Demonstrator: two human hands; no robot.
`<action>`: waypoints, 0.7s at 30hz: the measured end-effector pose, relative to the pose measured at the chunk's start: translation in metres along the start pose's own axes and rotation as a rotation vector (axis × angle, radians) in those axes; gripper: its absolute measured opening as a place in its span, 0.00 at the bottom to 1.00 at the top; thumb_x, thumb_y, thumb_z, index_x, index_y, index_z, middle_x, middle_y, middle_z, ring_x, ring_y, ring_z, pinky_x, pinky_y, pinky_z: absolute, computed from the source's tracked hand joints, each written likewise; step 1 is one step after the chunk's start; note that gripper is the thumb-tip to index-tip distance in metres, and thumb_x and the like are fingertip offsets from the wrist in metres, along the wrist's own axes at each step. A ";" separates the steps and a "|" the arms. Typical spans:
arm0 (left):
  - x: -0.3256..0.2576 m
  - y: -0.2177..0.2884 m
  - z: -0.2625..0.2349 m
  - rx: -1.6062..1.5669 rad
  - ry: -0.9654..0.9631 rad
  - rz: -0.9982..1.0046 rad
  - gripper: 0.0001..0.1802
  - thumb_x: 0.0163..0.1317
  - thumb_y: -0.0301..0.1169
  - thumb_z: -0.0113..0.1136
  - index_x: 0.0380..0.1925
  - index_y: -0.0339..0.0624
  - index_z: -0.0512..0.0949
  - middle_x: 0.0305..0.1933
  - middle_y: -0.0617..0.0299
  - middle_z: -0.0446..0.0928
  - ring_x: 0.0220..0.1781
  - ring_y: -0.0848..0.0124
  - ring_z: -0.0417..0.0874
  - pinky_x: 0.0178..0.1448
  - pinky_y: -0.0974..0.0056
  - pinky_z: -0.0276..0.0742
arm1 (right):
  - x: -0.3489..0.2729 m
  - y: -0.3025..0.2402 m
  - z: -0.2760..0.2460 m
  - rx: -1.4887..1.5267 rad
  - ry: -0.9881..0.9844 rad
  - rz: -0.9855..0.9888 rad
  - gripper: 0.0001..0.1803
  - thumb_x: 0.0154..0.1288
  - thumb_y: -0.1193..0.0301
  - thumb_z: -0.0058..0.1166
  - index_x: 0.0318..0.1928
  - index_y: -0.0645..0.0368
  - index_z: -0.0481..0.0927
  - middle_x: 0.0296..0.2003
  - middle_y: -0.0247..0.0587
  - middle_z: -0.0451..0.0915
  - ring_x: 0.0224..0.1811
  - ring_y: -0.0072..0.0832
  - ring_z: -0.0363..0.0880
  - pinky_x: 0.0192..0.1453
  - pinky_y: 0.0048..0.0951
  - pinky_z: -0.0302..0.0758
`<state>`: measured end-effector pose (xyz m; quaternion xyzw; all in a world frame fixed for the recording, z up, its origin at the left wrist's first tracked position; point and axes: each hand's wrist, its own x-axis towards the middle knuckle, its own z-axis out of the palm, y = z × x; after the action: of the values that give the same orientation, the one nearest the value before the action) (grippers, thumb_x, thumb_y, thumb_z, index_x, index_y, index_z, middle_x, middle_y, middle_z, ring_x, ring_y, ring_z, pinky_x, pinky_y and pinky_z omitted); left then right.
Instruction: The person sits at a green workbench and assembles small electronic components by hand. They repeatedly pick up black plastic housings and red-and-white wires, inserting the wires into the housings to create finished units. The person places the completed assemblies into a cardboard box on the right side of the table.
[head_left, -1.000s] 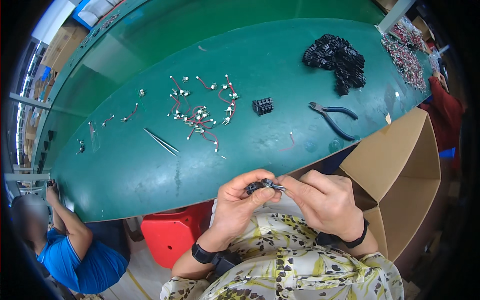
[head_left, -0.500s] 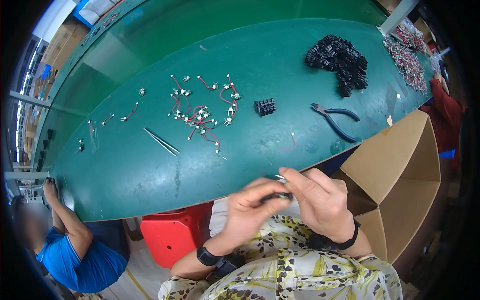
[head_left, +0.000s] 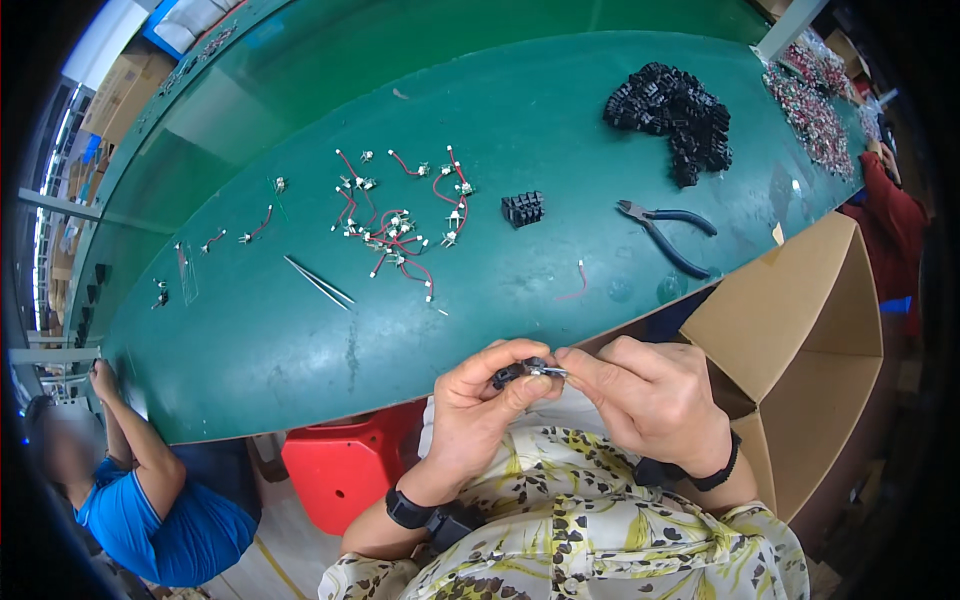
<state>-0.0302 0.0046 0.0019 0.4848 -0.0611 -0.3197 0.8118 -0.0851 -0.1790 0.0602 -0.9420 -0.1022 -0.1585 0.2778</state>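
My left hand (head_left: 478,400) pinches a small black plastic part (head_left: 508,375) between thumb and fingers, just off the table's front edge. Against its right end, my right hand (head_left: 650,392) has its fingers closed on a thin silvery metal tool (head_left: 551,371); most of this tool is covered by the fingers, so its exact kind does not show. The two hands almost touch at the fingertips. Beyond them on the green table (head_left: 420,345) lie a short red wire (head_left: 577,288) and a small block of black plastic parts (head_left: 523,209).
Blue-handled cutting pliers (head_left: 665,232) lie to the right, below a heap of black parts (head_left: 675,120). Tweezers (head_left: 320,282) and several red wires with white connectors (head_left: 395,235) lie left. A cardboard box (head_left: 790,310) stands right, a red stool (head_left: 345,475) left. A person (head_left: 165,500) works far left.
My left hand has turned and steadied, bringing the black part up into view. My right hand has shifted slightly right and lower, with the metal tool now against the part.
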 end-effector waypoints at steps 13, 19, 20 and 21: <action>0.004 -0.004 -0.001 0.197 0.013 0.145 0.15 0.60 0.18 0.63 0.49 0.35 0.80 0.44 0.61 0.78 0.43 0.77 0.80 0.47 0.74 0.77 | -0.006 -0.007 0.020 0.158 0.104 0.146 0.19 0.51 0.82 0.61 0.46 0.62 0.82 0.22 0.37 0.74 0.18 0.29 0.75 0.21 0.28 0.72; 0.008 -0.001 0.005 0.198 0.065 0.186 0.15 0.60 0.17 0.63 0.48 0.34 0.80 0.44 0.61 0.78 0.41 0.77 0.80 0.45 0.74 0.77 | -0.011 -0.003 0.036 0.330 0.149 0.255 0.15 0.56 0.80 0.61 0.47 0.62 0.82 0.24 0.40 0.77 0.19 0.31 0.76 0.21 0.29 0.73; 0.009 0.000 0.006 0.214 0.058 0.192 0.15 0.60 0.17 0.63 0.48 0.34 0.80 0.44 0.61 0.78 0.41 0.77 0.80 0.45 0.74 0.77 | -0.008 -0.002 0.032 0.322 0.116 0.243 0.15 0.57 0.79 0.61 0.47 0.62 0.82 0.24 0.41 0.77 0.20 0.32 0.77 0.22 0.30 0.73; 0.008 0.000 0.005 0.228 0.062 0.177 0.14 0.60 0.18 0.63 0.48 0.34 0.80 0.43 0.60 0.78 0.41 0.75 0.81 0.46 0.72 0.78 | -0.005 0.000 0.025 0.316 0.082 0.232 0.14 0.58 0.79 0.60 0.46 0.62 0.82 0.24 0.41 0.77 0.20 0.32 0.77 0.22 0.30 0.73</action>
<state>-0.0260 -0.0040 0.0033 0.5763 -0.1146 -0.2229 0.7779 -0.0838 -0.1656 0.0380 -0.8849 -0.0051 -0.1457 0.4424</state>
